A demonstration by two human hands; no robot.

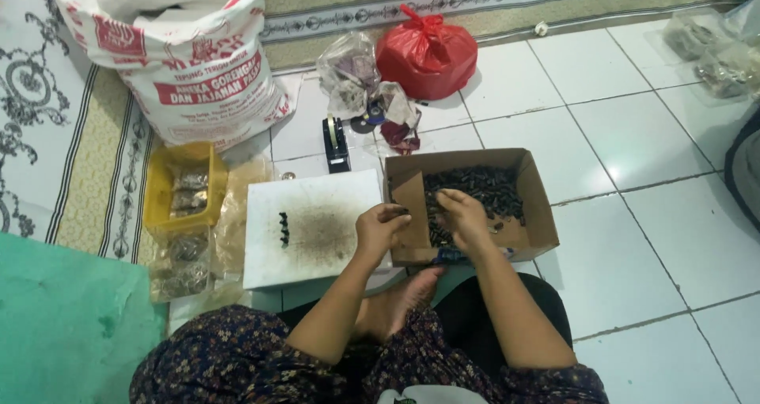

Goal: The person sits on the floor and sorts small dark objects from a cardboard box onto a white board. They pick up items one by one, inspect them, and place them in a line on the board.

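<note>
Lap nearest, below cardboard box. Box holds dark small pieces. White board left of box. Right hand inside box, likely pinching pieces; left hand at box edge, pinching one. Risk: loose pinch drops pieces onto floor.

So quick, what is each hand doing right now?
Left hand: fingers pinched shut on small dark pieces, over the white board's edge.
Right hand: curled inside the brown cardboard box; grip cannot be told.
</note>
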